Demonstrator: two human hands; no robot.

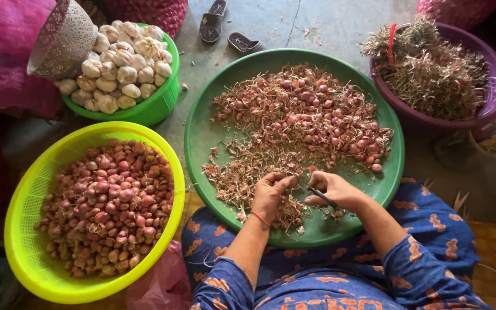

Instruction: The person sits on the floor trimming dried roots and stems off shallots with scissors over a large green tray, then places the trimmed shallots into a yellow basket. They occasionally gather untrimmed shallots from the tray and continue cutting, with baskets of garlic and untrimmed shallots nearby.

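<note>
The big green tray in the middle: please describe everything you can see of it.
The green tray is round, shallow and looks like plastic, with a raised rim. It lies flat on the grey floor, its near edge over the person's lap. Small red shallots with dry roots and loose skins cover much of it; bare green shows at the left and far edge. The left hand and the right hand, which holds a small dark blade, rest over its near part.

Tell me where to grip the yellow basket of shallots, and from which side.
Probably the yellow basket by its rim, from the left edge, where the rim is bare and nothing crowds it. The right edge sits close to the green tray and the person's knee. The rim is wide and rolled, so fingers can hook under it. It is heaped with shallots, so two opposite rim grips look safer.
</note>
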